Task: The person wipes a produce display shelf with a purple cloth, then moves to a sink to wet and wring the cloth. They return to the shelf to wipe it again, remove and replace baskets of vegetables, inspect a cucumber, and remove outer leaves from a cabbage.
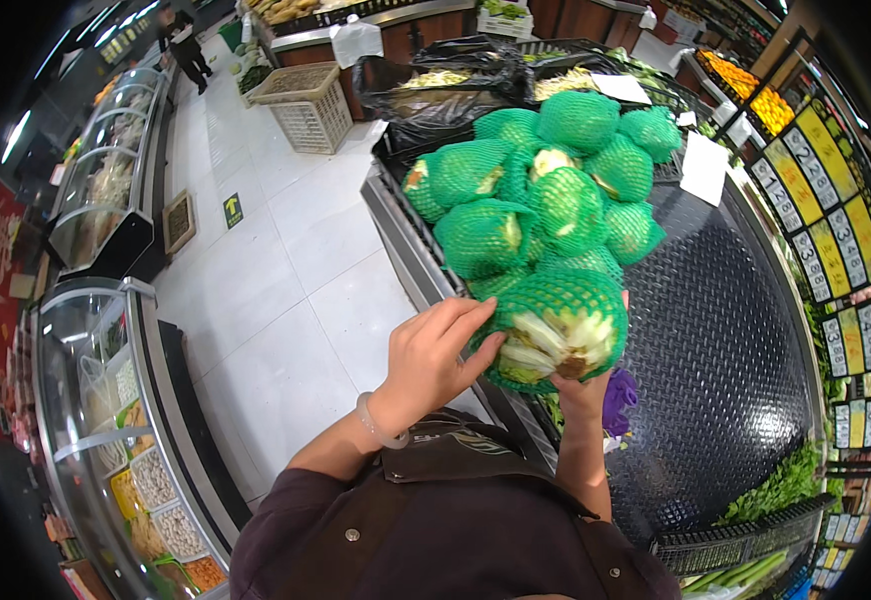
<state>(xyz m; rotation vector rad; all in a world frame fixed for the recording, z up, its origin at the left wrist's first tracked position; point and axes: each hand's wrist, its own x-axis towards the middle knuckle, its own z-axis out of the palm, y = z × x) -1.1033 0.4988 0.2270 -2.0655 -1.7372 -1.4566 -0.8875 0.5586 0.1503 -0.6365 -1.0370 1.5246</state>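
A cabbage in green foam netting [564, 330] is held up before me, its cut stem end facing my view. My right hand [584, 390] supports it from below, most of its fingers hidden behind the netting. My left hand [443, 349] touches the left side of the netting with fingertips and thumb; a pale bracelet [381, 421] circles that wrist. Just beyond lies a pile of netted cabbages [567, 202], stacked in a dark crate on the display stand. A purple thing [618, 403], perhaps a cloth or bag, lies right of my right wrist.
A black textured display surface [713, 337] extends to the right, with leafy greens [780, 484] and a black basket [743, 532] at its near end. The stand's metal edge [405, 247] borders the tiled floor. Glass-covered food cases [90, 442] line the left; a person [188, 49] stands far off.
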